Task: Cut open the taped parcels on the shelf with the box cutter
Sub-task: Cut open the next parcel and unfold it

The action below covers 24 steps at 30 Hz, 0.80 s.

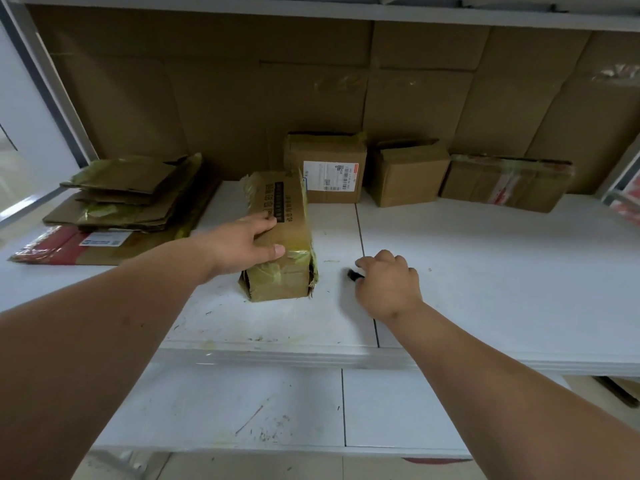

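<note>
A long brown parcel [282, 237] wrapped in yellowish tape lies on the white shelf [485, 271], its near end torn at the corners. My left hand [247, 244] grips its left side, thumb across the near top, fingers over the printed black strip. To its right, my right hand [388, 285] is curled around the box cutter [353, 274]; only a dark tip shows past the fingers, just above the shelf. Three more parcels stand along the back: one with a white label [325, 168], a plain one [408, 176], a flat taped one [505, 181].
A pile of flattened cardboard boxes [131, 199] lies at the left, over a red and brown flat pack [69, 247]. Cardboard sheets [311, 91] line the back wall. A lower white shelf [242, 410] juts out below. A metal upright [45, 84] stands at far left.
</note>
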### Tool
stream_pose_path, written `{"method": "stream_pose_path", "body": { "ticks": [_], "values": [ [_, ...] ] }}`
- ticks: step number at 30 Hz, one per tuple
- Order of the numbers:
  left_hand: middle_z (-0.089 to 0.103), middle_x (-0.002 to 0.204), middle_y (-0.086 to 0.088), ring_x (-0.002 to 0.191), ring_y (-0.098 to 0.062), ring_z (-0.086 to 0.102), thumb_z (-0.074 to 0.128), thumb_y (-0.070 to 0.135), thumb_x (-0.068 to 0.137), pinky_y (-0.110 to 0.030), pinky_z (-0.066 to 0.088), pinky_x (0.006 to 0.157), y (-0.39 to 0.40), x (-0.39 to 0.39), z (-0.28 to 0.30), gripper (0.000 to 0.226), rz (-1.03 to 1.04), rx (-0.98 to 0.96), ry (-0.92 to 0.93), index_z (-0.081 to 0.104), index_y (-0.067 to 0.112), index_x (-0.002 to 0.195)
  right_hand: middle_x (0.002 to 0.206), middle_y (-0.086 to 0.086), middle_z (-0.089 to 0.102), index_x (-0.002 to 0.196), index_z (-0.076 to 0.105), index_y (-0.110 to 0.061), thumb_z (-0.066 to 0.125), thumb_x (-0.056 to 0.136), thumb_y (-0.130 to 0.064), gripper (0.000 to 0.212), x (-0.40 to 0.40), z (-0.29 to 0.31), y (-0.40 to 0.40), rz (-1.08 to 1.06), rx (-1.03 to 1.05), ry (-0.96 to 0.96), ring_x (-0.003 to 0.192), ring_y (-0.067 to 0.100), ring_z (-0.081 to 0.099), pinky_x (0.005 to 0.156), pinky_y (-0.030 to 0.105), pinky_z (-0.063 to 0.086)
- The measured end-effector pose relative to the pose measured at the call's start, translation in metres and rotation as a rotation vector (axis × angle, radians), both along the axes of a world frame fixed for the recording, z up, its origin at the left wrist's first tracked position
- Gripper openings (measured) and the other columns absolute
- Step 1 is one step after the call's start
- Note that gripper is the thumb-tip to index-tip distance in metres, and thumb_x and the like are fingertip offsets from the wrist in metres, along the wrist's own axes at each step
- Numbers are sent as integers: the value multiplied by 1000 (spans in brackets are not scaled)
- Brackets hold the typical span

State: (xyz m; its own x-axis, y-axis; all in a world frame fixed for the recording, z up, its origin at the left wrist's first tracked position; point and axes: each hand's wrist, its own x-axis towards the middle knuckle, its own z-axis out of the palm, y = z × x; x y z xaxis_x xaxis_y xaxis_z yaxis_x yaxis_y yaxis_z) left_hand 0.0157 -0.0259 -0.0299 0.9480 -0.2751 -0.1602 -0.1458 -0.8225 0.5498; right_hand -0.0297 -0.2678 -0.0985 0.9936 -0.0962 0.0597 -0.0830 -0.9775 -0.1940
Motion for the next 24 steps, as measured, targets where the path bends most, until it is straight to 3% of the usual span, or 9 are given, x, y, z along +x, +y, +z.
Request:
{"method": "stream_pose_path", "body": {
  "ticks": [4, 9, 11, 14, 18, 22, 24],
  "values": [
    [15, 161, 16, 142, -20, 28, 50, 39, 100, -43, 30, 114, 1, 1, -4, 48, 121, -188, 50, 37, 42, 146, 139, 4, 45, 145, 44, -25, 49, 95, -24, 50, 7, 12, 25, 158, 396, 44, 127, 26, 48, 106, 40, 39],
    [33, 153, 6, 112, -16, 43, 54, 39, 98, -33, 43, 84, 1, 1, -9, 63, 228, -232, 96, 22, 40, 152, 132, -9, 47, 142, 42, -38, 56, 92, -23, 53, 12, 19, 43, 309, 667, 73, 113, 16, 50, 84, 16, 39],
    [38, 150, 1, 112, -18, 47, 58, 45, 94, -37, 44, 85, 3, 1, -10, 73, 289, -248, 127, 16, 38, 153, 126, -18, 46, 140, 37, -47, 59, 90, -21, 61, 15, 21, 46, 330, 743, 81, 104, 8, 46, 74, 9, 34],
    [50, 133, -2, 111, -23, 55, 58, 55, 90, -40, 48, 90, 7, 1, -11, 75, 361, -223, 189, 21, 33, 152, 129, -17, 53, 138, 34, -54, 58, 87, -18, 67, 18, 22, 50, 344, 793, 90, 106, 10, 53, 82, 19, 43],
    [59, 109, 7, 98, -16, 59, 57, 50, 93, -35, 48, 79, 13, 0, -13, 57, 395, -335, 256, 35, 41, 145, 121, -21, 51, 134, 32, -58, 58, 87, -20, 66, 17, 19, 53, 342, 798, 56, 111, 12, 57, 88, 27, 48],
    [60, 112, 6, 103, -18, 58, 62, 41, 93, -38, 50, 85, 13, 2, -13, 53, 451, -440, 269, 42, 40, 142, 127, -22, 50, 143, 33, -49, 61, 91, -24, 64, 15, 16, 55, 347, 774, 33, 118, 12, 54, 101, 36, 48],
    [58, 107, 10, 99, -16, 57, 61, 37, 94, -32, 49, 75, 11, 3, -11, 56, 462, -460, 237, 38, 42, 145, 131, -20, 53, 144, 34, -47, 62, 91, -26, 63, 13, 15, 56, 350, 761, 24, 118, 12, 54, 102, 39, 48]
  ]
}}
